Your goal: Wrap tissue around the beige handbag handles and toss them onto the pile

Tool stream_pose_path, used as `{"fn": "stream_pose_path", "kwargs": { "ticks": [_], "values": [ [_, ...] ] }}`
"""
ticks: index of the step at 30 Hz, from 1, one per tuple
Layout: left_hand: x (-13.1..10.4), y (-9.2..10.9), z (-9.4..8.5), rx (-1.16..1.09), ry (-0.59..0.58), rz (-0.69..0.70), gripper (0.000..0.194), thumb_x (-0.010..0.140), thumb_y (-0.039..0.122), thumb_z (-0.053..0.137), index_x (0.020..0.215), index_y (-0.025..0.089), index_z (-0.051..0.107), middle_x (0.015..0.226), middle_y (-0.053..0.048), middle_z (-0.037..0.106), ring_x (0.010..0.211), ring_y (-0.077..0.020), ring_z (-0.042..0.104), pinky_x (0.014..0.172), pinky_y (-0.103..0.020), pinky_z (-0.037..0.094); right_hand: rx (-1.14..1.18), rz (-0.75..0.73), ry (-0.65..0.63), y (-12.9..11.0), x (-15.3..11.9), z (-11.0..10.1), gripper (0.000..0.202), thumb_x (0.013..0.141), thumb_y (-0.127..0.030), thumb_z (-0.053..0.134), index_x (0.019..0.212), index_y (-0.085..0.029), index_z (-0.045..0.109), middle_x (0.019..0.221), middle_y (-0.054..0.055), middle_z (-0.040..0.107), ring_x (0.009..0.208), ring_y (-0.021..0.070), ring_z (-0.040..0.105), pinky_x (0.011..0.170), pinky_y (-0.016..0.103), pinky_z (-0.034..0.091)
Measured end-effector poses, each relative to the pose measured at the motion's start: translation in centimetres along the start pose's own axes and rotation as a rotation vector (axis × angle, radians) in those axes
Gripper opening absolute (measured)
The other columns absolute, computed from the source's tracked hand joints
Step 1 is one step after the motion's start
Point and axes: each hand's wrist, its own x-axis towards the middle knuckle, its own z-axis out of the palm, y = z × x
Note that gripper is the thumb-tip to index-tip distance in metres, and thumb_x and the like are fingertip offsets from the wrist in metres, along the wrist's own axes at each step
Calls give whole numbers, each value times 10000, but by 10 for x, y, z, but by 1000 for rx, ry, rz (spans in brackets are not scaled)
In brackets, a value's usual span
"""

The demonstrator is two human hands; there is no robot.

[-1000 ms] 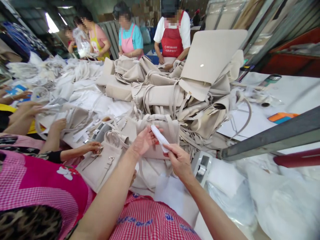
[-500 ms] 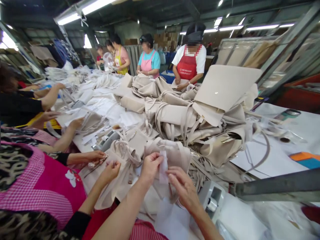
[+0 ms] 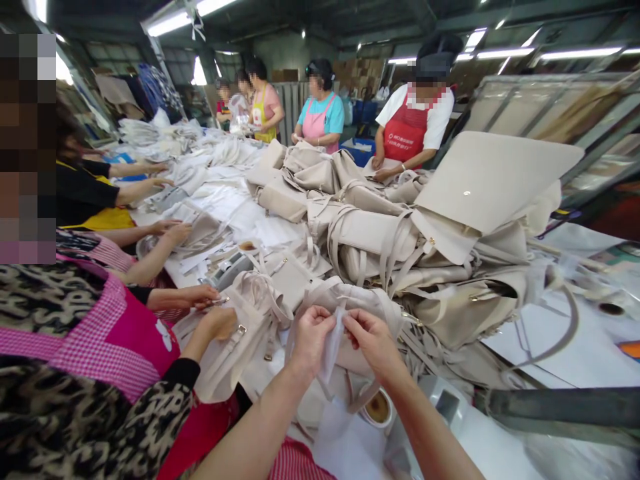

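Note:
My left hand pinches one edge of a thin, translucent white sheet at the lower middle of the head view. On the sheet's other side, my right hand has thumb and forefinger pressed together at its upper edge. The sheet hangs down between both hands, in front of a beige bag with straps. A beige strap curves below my right hand. More white sheets lie beneath my wrists.
Beige bags are heaped across the table. A co-worker's hands handle another bag at left. A tape roll and a grey dispenser sit near my right forearm. A metal bar juts in at right. Other people stand around the table.
My right hand has moved up to the sheet's upper edge, its fingers now pinched together. The sheet has changed from a flat strip to a gathered, hanging shape. The camera view has shifted left.

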Motion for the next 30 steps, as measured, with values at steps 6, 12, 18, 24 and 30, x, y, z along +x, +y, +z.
{"fn": "stream_pose_path", "kwargs": {
  "ticks": [6,12,18,24,30],
  "values": [
    [-10,-1,12,21,16,118,102,685,269,643,727,187,600,606,28,596,543,-125,544,536,-227,433,36,-17,38,2,0,5,319,717,-508,681,694,-191,642,530,-37,524,487,123,428,457,249,342],
    [-12,-6,12,95,49,180,136,716,297,667,731,165,634,634,8,618,570,-133,550,540,-230,436,40,-34,102,12,-3,9,240,739,-441,665,700,-209,621,542,-50,514,485,125,427,464,249,338],
    [-9,-3,2,238,100,308,88,711,257,708,704,171,689,689,-2,633,667,-152,566,637,-245,456,81,-66,201,10,-10,15,136,719,-348,698,688,-221,658,638,-31,603,621,154,499,599,271,402],
    [-13,2,-4,202,60,326,125,669,276,789,681,180,710,674,12,642,671,-129,566,675,-221,462,282,-28,193,-5,-20,27,183,696,-377,700,771,-210,706,751,-15,671,748,156,575,734,268,471],
    [-3,8,0,-163,-97,-209,294,532,171,859,797,137,738,738,-14,725,592,-122,632,574,-222,538,438,31,137,-1,-5,32,326,628,-519,698,673,-216,584,564,-58,503,495,100,431,467,232,379]
  ]
}}
